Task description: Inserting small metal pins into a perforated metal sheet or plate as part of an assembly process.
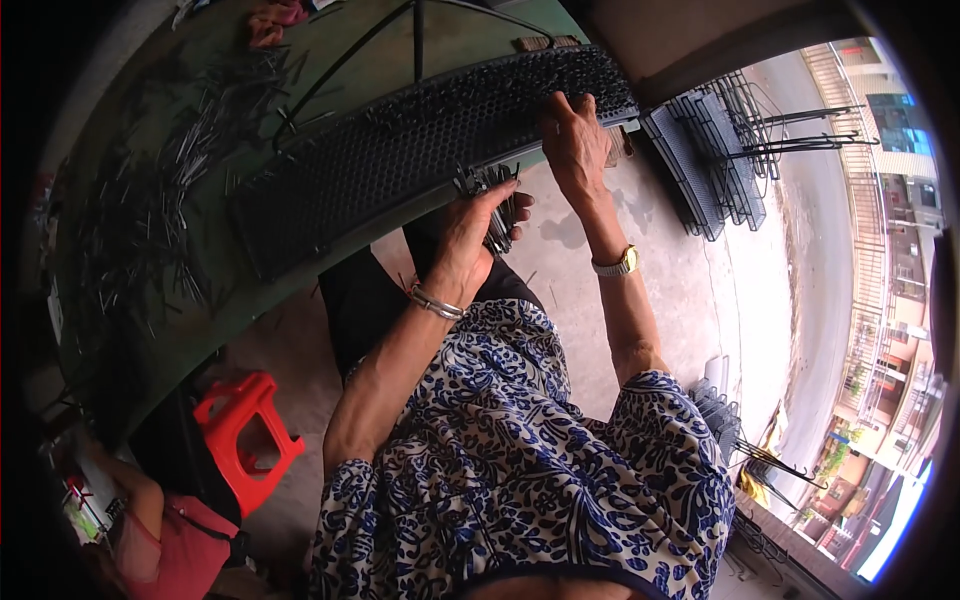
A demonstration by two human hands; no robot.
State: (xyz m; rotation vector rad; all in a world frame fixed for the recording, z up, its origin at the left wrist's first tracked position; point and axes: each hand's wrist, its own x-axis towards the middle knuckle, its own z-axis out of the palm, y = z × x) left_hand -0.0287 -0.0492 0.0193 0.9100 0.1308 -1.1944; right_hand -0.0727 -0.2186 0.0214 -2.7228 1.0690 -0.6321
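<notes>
A long black perforated rack (350,175) with rows of holes lies slantwise across the green table (345,35). Many small dark pieces (520,85) crowd the holes along its far side and right end. My left hand (462,240) is closed around a bundle of thin dark sticks (498,232), held just off the rack's near edge. Over the right end of the rack, my right hand (577,155) points its fingers down, pinched together at the holes. Whatever sits between those fingertips is too small to make out.
Loose dark sticks (185,170) are strewn over the table's left part. Below it stands a red plastic stool (250,440), beside a person in a pink top (185,550). More black racks with wire handles (710,160) lean at the right. A wire frame (418,40) rises behind my rack.
</notes>
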